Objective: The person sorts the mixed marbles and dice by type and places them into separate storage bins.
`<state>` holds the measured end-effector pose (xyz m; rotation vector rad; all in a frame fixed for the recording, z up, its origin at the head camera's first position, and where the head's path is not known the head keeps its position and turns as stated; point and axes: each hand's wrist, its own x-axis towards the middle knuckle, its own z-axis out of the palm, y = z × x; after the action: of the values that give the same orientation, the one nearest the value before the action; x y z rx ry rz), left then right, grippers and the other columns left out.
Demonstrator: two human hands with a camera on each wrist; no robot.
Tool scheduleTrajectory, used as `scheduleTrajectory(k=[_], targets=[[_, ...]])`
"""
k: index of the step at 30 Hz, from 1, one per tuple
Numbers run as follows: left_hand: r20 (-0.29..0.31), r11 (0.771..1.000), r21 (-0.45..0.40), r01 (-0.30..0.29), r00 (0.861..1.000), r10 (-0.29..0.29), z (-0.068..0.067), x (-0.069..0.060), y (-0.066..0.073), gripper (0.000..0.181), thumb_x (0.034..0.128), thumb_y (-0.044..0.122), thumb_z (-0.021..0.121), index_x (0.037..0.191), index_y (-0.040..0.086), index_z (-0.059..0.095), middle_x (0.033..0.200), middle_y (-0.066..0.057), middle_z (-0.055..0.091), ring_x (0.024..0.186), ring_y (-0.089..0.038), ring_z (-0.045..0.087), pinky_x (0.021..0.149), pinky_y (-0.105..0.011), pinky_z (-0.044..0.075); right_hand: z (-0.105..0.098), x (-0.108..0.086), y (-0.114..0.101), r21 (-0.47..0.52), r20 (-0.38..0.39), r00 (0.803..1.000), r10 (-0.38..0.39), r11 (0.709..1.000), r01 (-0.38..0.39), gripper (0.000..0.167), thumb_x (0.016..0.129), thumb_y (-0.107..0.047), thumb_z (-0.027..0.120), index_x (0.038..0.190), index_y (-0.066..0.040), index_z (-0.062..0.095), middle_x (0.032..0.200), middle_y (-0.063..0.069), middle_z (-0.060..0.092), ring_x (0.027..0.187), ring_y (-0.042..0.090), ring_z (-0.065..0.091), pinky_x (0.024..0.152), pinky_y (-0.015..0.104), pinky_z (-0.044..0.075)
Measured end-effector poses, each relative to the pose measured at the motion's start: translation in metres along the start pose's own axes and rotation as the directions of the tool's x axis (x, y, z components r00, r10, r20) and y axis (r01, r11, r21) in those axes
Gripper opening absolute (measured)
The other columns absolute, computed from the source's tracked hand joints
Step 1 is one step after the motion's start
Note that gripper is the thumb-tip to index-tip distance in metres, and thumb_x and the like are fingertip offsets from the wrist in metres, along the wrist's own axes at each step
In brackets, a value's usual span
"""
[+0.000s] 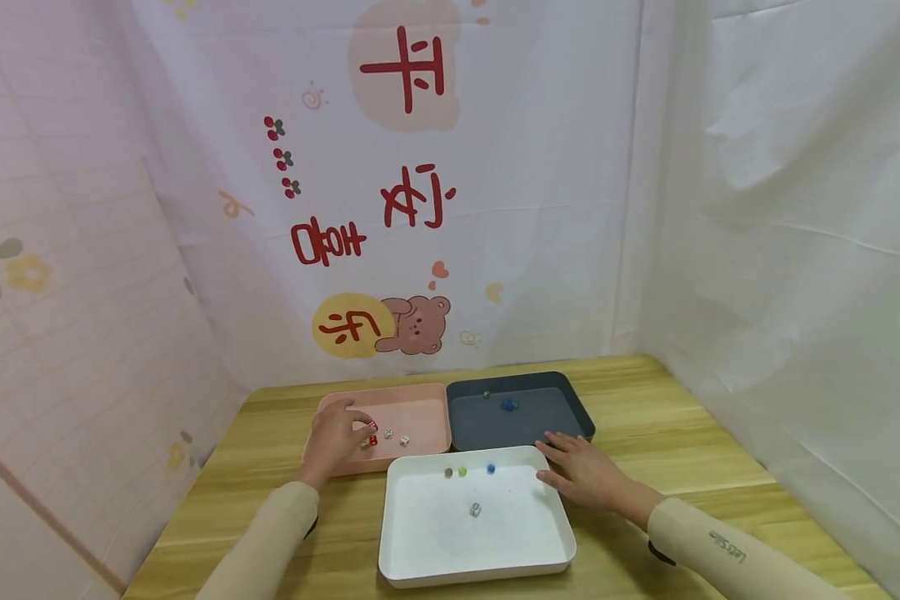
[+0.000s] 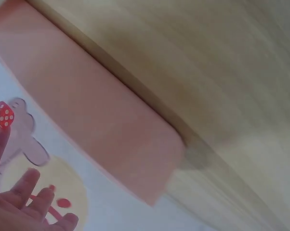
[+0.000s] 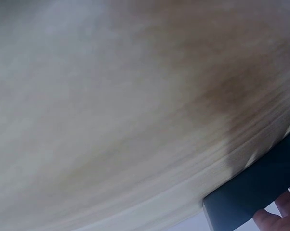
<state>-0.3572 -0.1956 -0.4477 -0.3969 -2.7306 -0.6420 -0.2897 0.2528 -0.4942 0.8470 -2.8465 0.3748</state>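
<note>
Over the pink tray (image 1: 422, 403), my left hand (image 1: 335, 433) pinches a red die with white dots (image 2: 6, 117) between thumb and a finger; its other fingers are spread. Below the fingertips in that tray lie another red die (image 1: 372, 440) and white dice (image 1: 405, 441). My right hand (image 1: 588, 475) has its fingers stretched out at the right back corner of the white tray (image 1: 480, 575), beside the near edge of the dark grey tray (image 1: 525, 429). It holds nothing visible. The white tray contains clear dice (image 1: 476, 509) and small round beads, one of them blue (image 1: 491, 468).
The dark tray holds small blue pieces (image 1: 507, 406) and a green bead (image 1: 487, 394). All three trays sit close together on a wood-grain table (image 1: 690, 450). A printed white curtain (image 1: 540, 208) hangs behind and along both sides.
</note>
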Motion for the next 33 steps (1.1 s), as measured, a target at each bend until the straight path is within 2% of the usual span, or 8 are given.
scheduleTrajectory(k=[8, 13, 22, 26, 33], targets=[[0.016, 0.995, 0.035, 0.093, 0.996, -0.093, -0.005, 0.001, -0.021, 0.012, 0.0892, 0.019, 0.075, 0.093, 0.008, 0.078, 0.139, -0.027, 0.051, 0.131, -0.047, 0.043, 0.104, -0.071, 0.025, -0.001, 0.003, 0.001, -0.01, 0.012, 1.0, 0.012, 1.0, -0.012, 0.064, 0.102, -0.051, 0.047, 0.145, -0.003, 0.05, 0.149, 0.023, 0.043, 0.137, 0.043, 0.04, 0.108, 0.066, 0.028], [0.03, 0.99, 0.05, 0.131, 0.991, -0.133, -0.002, -0.001, -0.031, 0.013, 0.0894, 0.019, 0.074, 0.094, 0.007, 0.077, 0.139, -0.03, 0.05, 0.131, -0.049, 0.042, 0.104, -0.07, 0.025, 0.001, 0.002, 0.003, -0.021, 0.006, 1.0, 0.003, 1.0, -0.002, 0.064, 0.102, -0.051, 0.046, 0.145, -0.003, 0.05, 0.149, 0.023, 0.044, 0.136, 0.043, 0.041, 0.107, 0.066, 0.029], [0.043, 0.988, 0.043, 0.147, 0.988, -0.149, 0.004, -0.006, -0.043, 0.013, 0.0893, 0.018, 0.074, 0.095, 0.006, 0.077, 0.138, -0.032, 0.05, 0.13, -0.053, 0.04, 0.103, -0.07, 0.024, 0.0, -0.001, 0.0, -0.012, 0.018, 1.0, 0.008, 1.0, -0.008, 0.066, 0.102, -0.052, 0.046, 0.145, -0.003, 0.05, 0.148, 0.024, 0.044, 0.136, 0.044, 0.041, 0.107, 0.066, 0.03], [0.04, 0.986, 0.05, 0.158, 0.986, -0.16, 0.008, -0.008, -0.042, 0.012, 0.0882, 0.018, 0.075, 0.093, 0.007, 0.077, 0.135, -0.033, 0.052, 0.125, -0.055, 0.044, 0.1, -0.071, 0.027, 0.0, -0.001, -0.001, -0.009, 0.007, 1.0, -0.004, 1.0, 0.004, 0.065, 0.102, -0.051, 0.046, 0.144, -0.002, 0.05, 0.148, 0.024, 0.045, 0.135, 0.044, 0.042, 0.106, 0.066, 0.031], [0.068, 0.988, 0.071, 0.138, 0.987, -0.142, 0.011, -0.006, -0.04, 0.022, 0.0861, 0.021, 0.075, 0.102, 0.006, 0.077, 0.133, -0.031, 0.055, 0.121, -0.053, 0.048, 0.096, -0.073, 0.03, 0.001, 0.001, 0.0, 0.007, 0.015, 1.0, 0.014, 1.0, -0.014, 0.064, 0.102, -0.05, 0.047, 0.145, -0.002, 0.049, 0.149, 0.024, 0.043, 0.136, 0.045, 0.04, 0.107, 0.067, 0.028]])
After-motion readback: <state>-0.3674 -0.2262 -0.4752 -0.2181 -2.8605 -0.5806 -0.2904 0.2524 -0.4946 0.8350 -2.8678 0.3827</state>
